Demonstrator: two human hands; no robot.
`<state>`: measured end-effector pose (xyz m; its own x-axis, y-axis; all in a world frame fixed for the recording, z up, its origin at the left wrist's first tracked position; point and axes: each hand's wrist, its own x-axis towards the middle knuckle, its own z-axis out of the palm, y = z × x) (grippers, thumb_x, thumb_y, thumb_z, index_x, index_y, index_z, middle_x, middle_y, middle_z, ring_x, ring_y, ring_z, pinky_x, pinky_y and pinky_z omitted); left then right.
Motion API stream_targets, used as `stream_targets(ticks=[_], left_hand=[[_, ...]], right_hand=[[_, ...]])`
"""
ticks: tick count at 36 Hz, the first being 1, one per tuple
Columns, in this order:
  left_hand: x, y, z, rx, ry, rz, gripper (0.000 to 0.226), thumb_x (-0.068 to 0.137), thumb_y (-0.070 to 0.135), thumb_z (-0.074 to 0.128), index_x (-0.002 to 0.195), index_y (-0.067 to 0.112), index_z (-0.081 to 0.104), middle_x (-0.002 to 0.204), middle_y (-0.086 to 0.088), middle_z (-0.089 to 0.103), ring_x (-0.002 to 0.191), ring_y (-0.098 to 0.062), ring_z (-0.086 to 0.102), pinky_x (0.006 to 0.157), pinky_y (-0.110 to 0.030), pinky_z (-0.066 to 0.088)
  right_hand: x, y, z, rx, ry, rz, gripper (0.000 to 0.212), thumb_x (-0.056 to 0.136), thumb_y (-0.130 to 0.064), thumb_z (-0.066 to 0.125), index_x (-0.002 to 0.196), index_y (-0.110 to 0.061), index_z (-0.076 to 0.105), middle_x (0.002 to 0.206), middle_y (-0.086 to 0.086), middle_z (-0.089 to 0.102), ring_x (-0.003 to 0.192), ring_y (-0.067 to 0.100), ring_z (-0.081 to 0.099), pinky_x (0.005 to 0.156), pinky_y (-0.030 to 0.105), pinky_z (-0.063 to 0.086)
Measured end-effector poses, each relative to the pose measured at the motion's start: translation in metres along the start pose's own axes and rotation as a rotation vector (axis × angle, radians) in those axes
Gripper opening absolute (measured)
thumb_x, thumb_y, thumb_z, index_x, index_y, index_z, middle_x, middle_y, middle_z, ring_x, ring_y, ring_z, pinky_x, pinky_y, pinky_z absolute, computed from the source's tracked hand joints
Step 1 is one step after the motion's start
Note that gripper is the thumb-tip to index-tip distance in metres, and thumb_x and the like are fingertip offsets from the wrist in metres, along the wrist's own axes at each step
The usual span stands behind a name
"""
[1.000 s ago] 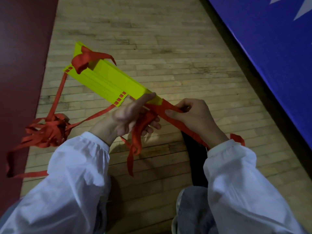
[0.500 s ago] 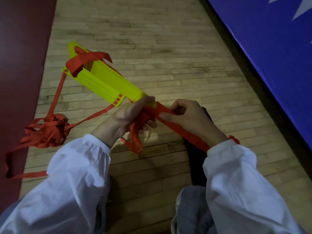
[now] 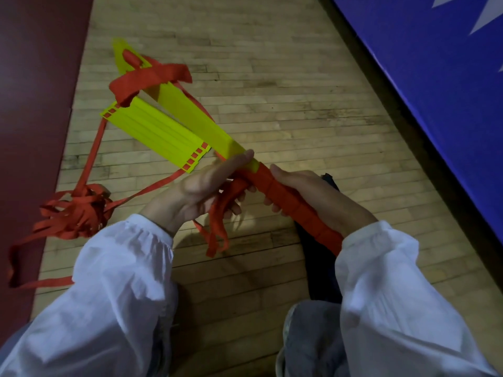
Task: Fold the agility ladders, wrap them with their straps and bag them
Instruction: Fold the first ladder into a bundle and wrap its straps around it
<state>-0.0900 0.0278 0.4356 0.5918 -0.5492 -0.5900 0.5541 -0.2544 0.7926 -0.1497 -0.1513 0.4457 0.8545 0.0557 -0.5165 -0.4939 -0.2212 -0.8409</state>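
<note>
A stack of yellow ladder rungs (image 3: 190, 115) is held off the floor, pointing away to the upper left. Its near end is wound with red strap (image 3: 288, 202). My right hand (image 3: 315, 194) grips this wrapped end from the right. My left hand (image 3: 201, 186) holds a bunch of loose red strap (image 3: 217, 221) that hangs below it, its thumb pressed along the rungs. A second set of yellow rungs (image 3: 155, 134) lies flat on the floor under the held stack. A red strap loop (image 3: 147, 80) drapes over the far end.
A tangled pile of red strap (image 3: 76, 213) lies on the wooden floor (image 3: 285, 91) at the left, beside a dark red mat (image 3: 32, 77). A blue mat (image 3: 435, 77) borders the right. A dark bag (image 3: 321, 262) lies under my right forearm.
My right hand has moved from pinching the strap to gripping the wrapped end. The held stack has tilted up, away from the rungs on the floor.
</note>
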Motion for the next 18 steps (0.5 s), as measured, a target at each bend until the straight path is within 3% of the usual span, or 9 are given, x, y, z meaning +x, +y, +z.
stream_targets(ticks=[3, 12, 18], left_hand=[[-0.005, 0.004, -0.005, -0.018, -0.093, -0.029, 0.069, 0.067, 0.068, 0.049, 0.093, 0.005, 0.062, 0.064, -0.007, 0.056, 0.044, -0.02, 0.057, 0.041, -0.025, 0.051], [-0.01, 0.007, -0.005, -0.04, -0.189, -0.138, 0.059, 0.071, 0.058, 0.051, 0.08, 0.0, 0.06, 0.058, -0.018, 0.061, 0.046, -0.026, 0.062, 0.05, -0.032, 0.055], [-0.011, 0.008, 0.0, -0.022, -0.095, -0.04, 0.042, 0.097, 0.039, 0.043, 0.089, 0.001, 0.057, 0.054, -0.009, 0.06, 0.033, -0.016, 0.053, 0.035, -0.023, 0.046]], right_hand=[[0.0, 0.001, -0.002, -0.007, 0.035, -0.036, 0.043, 0.095, -0.045, 0.049, 0.102, -0.007, 0.07, 0.085, 0.006, 0.073, 0.072, 0.013, 0.067, 0.066, 0.026, 0.052], [0.0, 0.001, -0.003, -0.102, 0.142, -0.064, 0.036, 0.085, -0.049, 0.063, 0.096, -0.016, 0.072, 0.091, 0.005, 0.073, 0.078, 0.009, 0.065, 0.069, 0.02, 0.047], [0.001, 0.002, -0.002, -0.137, 0.177, -0.053, 0.035, 0.084, -0.049, 0.065, 0.102, -0.02, 0.071, 0.093, -0.002, 0.071, 0.087, 0.011, 0.066, 0.076, 0.022, 0.05]])
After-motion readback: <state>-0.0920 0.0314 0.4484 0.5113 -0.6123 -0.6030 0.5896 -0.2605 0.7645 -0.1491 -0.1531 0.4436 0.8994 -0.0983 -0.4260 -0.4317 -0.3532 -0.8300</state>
